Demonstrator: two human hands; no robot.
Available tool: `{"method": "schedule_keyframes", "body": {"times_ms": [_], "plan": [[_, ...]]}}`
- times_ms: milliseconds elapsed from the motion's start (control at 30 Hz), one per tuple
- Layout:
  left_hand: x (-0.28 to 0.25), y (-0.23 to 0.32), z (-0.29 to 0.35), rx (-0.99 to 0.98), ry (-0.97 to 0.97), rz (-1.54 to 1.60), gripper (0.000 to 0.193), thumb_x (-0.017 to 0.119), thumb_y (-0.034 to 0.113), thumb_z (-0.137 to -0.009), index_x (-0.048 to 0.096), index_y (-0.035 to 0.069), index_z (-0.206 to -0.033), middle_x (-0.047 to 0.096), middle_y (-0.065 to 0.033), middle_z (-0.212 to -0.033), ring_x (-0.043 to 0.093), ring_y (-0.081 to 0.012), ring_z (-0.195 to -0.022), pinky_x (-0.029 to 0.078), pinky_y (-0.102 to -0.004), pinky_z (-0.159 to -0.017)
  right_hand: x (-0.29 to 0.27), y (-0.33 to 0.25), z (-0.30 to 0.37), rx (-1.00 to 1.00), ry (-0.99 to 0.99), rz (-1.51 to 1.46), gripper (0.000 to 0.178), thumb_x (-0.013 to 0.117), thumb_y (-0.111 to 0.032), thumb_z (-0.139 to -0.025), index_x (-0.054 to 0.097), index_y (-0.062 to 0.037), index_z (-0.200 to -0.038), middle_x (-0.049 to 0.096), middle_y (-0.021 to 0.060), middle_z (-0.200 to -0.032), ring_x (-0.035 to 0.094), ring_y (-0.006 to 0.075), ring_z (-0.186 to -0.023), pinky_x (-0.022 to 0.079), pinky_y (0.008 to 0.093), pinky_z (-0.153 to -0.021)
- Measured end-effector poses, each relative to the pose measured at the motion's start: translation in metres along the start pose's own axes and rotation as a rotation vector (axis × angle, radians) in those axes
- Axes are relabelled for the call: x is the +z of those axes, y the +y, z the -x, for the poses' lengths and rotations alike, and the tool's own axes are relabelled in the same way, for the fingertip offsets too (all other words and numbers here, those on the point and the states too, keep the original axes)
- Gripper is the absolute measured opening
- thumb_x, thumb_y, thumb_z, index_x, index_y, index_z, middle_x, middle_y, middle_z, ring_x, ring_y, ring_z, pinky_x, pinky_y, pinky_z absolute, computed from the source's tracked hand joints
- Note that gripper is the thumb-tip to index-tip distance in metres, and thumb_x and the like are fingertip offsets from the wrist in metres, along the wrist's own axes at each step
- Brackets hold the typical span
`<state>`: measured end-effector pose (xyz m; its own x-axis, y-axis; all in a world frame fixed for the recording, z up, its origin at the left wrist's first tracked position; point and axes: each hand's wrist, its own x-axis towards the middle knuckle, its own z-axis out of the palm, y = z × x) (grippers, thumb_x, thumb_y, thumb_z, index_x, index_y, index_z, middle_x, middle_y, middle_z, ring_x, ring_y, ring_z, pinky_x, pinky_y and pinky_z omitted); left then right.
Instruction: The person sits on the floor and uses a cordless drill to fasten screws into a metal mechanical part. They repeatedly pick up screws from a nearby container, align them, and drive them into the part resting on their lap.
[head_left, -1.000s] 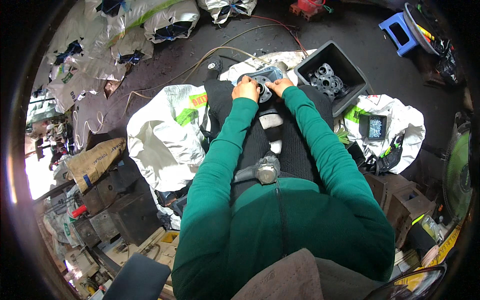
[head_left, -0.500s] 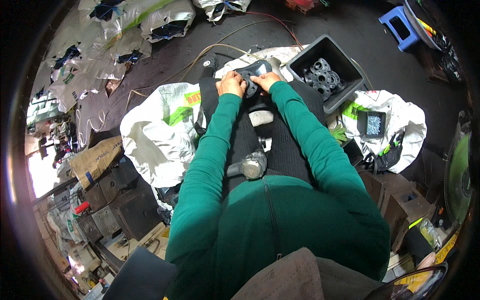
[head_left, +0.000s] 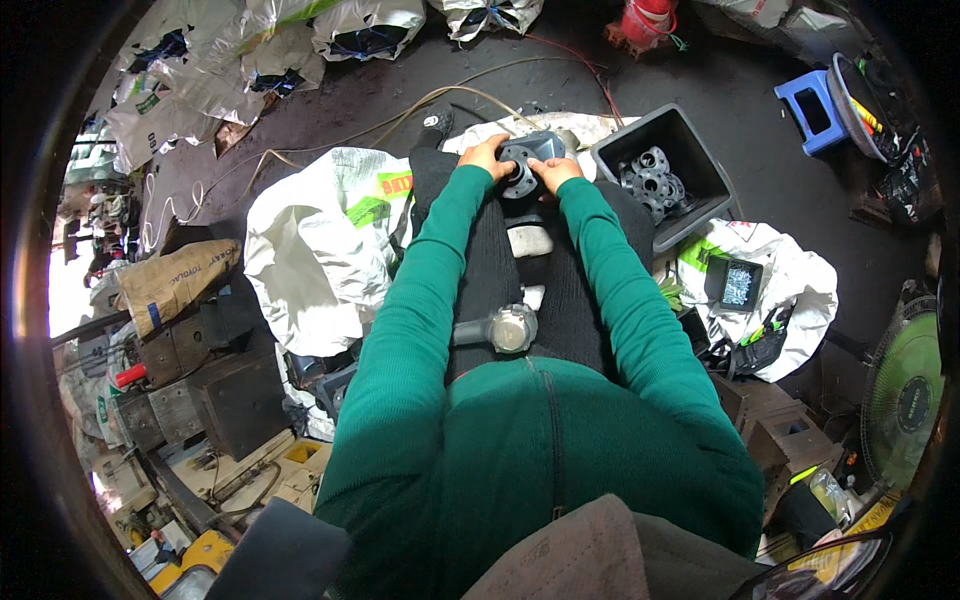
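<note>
Both hands grip one grey flanged fitting point(head_left: 521, 168) out past the knees: the left hand point(head_left: 486, 157) is curled on its left edge, the right hand point(head_left: 553, 174) closed on its right. Just to the right stands a dark bin point(head_left: 694, 190) of similar grey fittings. A white sack point(head_left: 315, 245) lies to the left on the floor.

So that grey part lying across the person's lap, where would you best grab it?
Probably by the narrow grey handle end of the grey part, coming from the person's left. That stub sticks out toward the left thigh, while the round pale cap end is wider and sits between the legs. Both hands are busy farther out.
</note>
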<state>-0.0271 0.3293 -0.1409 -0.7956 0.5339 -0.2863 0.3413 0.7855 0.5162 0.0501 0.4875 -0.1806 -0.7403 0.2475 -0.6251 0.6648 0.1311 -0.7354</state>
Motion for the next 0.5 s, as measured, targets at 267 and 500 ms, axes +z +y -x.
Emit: {"method": "schedule_keyframes", "body": {"times_ms": [267,500], "plan": [[0.001,-0.008,-0.006,-0.187,-0.028,0.106,0.061,0.072,0.038,-0.066,0.057,0.010,-0.118,0.063,-0.0158,-0.103,0.061,-0.0278,-0.097,0.046,-0.0350,-0.087,0.004,-0.003,0.014,-0.255,0.482,-0.009,0.031,0.065,-0.030,-0.078,0.068,-0.0038,-0.093,0.068,0.0152,-0.085,0.065,0.0257,-0.078,0.049,0.0337,-0.072],[0.002,-0.015,-0.021,-0.246,-0.150,0.153,0.071,0.070,0.053,-0.064,0.061,0.001,-0.112,0.061,-0.0179,-0.110,0.058,-0.0280,-0.104,0.043,-0.0344,-0.092,0.027,0.005,0.038,-0.359,0.239,0.067,0.024,0.062,-0.026,-0.080,0.069,-0.0083,-0.095,0.067,0.0141,-0.086,0.065,0.0247,-0.081,0.048,0.0335,-0.075]]}}
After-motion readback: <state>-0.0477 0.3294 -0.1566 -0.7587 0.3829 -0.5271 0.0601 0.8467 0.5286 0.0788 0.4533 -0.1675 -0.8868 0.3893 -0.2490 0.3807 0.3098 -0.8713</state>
